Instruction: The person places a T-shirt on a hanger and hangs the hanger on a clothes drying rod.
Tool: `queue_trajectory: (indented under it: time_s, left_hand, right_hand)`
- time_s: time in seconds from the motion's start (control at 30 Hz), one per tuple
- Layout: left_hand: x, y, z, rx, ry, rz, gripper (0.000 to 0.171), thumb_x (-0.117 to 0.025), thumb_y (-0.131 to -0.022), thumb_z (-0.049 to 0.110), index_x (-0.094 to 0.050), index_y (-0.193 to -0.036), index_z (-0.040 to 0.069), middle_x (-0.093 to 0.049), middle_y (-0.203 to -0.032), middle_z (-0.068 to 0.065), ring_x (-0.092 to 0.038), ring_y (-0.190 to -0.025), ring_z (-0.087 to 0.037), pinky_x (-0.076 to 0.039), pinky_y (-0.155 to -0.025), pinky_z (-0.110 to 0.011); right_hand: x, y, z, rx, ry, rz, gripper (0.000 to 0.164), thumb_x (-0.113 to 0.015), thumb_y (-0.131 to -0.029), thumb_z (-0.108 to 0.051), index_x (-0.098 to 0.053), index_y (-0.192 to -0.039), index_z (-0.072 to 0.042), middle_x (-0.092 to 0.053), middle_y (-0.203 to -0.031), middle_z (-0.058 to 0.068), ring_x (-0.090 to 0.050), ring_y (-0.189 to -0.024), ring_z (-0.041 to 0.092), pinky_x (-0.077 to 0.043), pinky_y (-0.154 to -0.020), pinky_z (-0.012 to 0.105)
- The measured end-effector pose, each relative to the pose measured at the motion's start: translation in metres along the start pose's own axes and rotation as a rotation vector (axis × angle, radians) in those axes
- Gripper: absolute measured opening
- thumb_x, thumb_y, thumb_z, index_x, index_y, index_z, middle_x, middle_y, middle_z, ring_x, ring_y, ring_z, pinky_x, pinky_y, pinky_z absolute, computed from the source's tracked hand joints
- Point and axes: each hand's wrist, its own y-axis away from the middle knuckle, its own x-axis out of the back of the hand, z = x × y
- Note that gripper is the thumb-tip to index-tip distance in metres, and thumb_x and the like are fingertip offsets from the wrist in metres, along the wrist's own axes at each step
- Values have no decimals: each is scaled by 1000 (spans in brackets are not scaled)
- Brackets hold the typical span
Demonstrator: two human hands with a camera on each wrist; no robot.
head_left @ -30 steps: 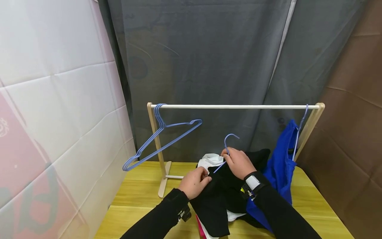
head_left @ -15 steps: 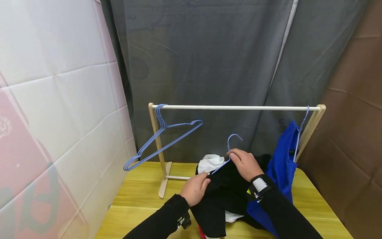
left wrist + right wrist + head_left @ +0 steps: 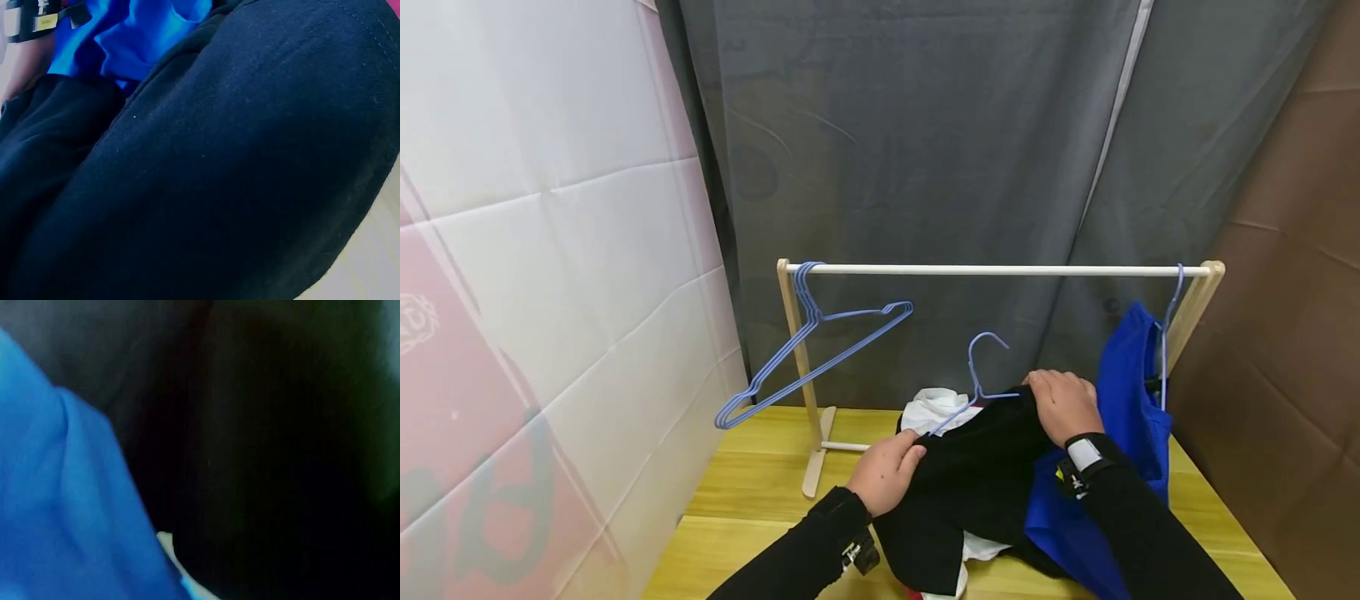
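Note:
A black shirt (image 3: 977, 475) lies spread between the hands in the head view, with a thin blue hanger (image 3: 977, 385) partly inside its neck opening. The hanger's hook stands up, and its arms run down into the cloth on both sides. My left hand (image 3: 886, 473) pinches the shirt's left shoulder, close to that end of the hanger. Over at the right shoulder, my right hand (image 3: 1066, 406) grips the black cloth, its thumb hidden. Black fabric (image 3: 237, 150) fills most of the left wrist view. Dark cloth also covers much of the right wrist view, beside blue fabric (image 3: 75, 487).
A rack with a white rail (image 3: 940, 270) stands behind. Several empty blue hangers (image 3: 808, 323) hang at its left, a blue garment (image 3: 1123, 367) at its right. White cloth (image 3: 934, 408) shows behind the black shirt on the wooden table (image 3: 752, 492).
My right hand has left the hanger's neck and moved right to the shirt's right shoulder. More of the hanger's right arm now shows. The left hand stays nearly in place.

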Motion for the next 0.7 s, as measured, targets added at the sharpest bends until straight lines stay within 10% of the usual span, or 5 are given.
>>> queue_trajectory:
  time_s: [0.7]
  left_hand:
    - [15,4,-8,32,110,77,16,-53,-107,28,-60,-98,17,-44,-73,5,-52,-73,-12,-42,-67,-30]
  right_hand:
    - [9,10,51,-537,-259,133,76,-17,-110,-47,-57,-118,17,-48,-131,44,-46,-117,61,-34,-97,66]
